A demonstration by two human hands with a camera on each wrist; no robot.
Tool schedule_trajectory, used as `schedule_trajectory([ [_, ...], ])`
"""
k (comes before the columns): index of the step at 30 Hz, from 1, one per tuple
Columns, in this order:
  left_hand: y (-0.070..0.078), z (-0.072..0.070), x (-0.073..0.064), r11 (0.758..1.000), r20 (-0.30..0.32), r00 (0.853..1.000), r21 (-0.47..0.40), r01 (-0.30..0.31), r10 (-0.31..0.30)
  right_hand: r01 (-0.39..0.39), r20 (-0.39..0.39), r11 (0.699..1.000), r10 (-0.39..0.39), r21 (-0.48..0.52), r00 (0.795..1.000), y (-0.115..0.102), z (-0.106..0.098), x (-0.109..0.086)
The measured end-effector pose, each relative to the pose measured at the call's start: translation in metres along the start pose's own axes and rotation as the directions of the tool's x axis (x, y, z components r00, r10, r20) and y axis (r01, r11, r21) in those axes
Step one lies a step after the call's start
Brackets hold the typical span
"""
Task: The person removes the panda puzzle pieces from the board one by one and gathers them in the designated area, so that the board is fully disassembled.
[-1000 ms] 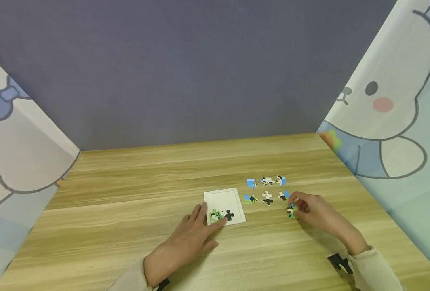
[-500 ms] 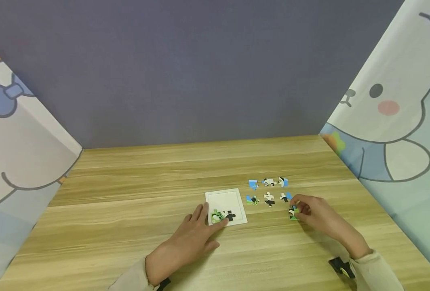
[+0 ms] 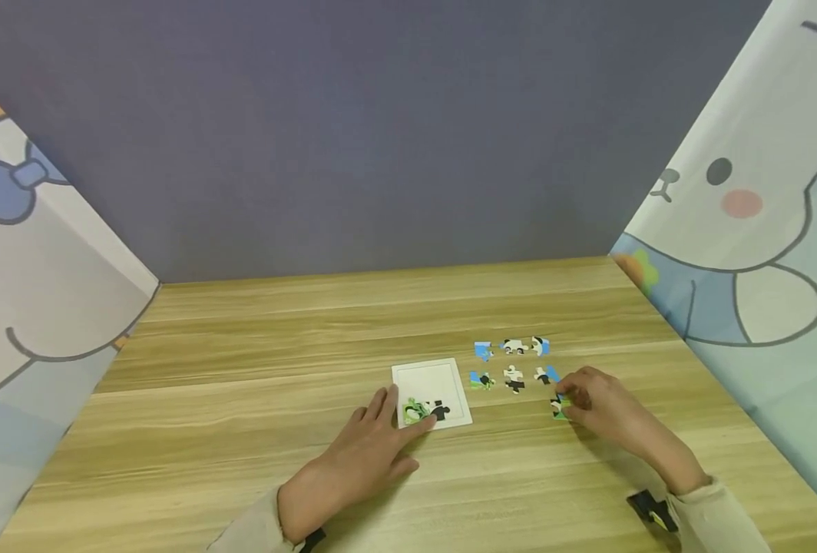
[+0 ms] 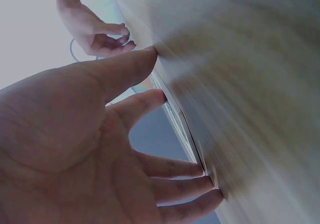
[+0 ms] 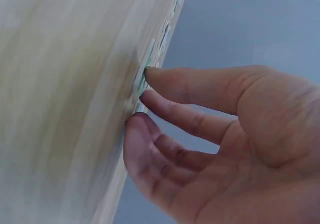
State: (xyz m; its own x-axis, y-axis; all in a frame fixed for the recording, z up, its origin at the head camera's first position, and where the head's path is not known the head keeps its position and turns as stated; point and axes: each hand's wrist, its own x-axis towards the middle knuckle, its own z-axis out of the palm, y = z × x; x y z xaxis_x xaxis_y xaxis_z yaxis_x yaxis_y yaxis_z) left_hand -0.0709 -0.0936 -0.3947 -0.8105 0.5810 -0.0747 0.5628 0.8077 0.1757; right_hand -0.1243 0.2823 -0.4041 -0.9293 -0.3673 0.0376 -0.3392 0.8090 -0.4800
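My left hand (image 3: 353,465) lies beside a square white puzzle tray (image 3: 425,380), its fairly straight fingers touching the left and lower edges. Inside the tray's lower left are a green-and-white puzzle piece (image 3: 412,412) and a black one (image 3: 441,409), partly covered by my index finger. To the right, my right hand (image 3: 609,407) has thumb and fingertips on a green, black and white jigsaw piece (image 3: 557,408) at the table. In the right wrist view my thumb presses that piece's face, seen nearly edge-on; the fingers curl in beside it.
Several loose panda puzzle pieces lie in two rows right of the tray, including a panda-face piece (image 3: 514,347) and a white-and-black piece (image 3: 514,379). A black object (image 3: 652,510) sits by my right sleeve. A dark panel (image 3: 381,138) stands behind the wooden table (image 3: 263,338).
The head view has shifted slightly. My right index finger has come down a little over the jigsaw piece, covering more of its top. The left hand stays in place on the tray.
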Motion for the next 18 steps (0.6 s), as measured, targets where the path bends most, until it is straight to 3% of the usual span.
schedule_trajectory([
  [6, 0.001, 0.0, 0.002, 1.0, -0.006, 1.0, 0.011, -0.006, 0.006, 0.012, -0.065, 0.997, -0.017, -0.081, 0.998, -0.021, -0.002, 0.001],
  [10, 0.001, 0.001, 0.001, 1.0, -0.009, 1.0, 0.005, 0.001, -0.001, 0.07, -0.092, 0.991, -0.081, -0.118, 0.993, -0.037, 0.0, 0.007],
  [18, -0.001, 0.001, 0.001, 0.999, -0.008, 1.0, 0.034, -0.003, 0.003, 0.228, -0.05, 0.969, -0.233, -0.092, 0.971, -0.071, 0.008, 0.029],
])
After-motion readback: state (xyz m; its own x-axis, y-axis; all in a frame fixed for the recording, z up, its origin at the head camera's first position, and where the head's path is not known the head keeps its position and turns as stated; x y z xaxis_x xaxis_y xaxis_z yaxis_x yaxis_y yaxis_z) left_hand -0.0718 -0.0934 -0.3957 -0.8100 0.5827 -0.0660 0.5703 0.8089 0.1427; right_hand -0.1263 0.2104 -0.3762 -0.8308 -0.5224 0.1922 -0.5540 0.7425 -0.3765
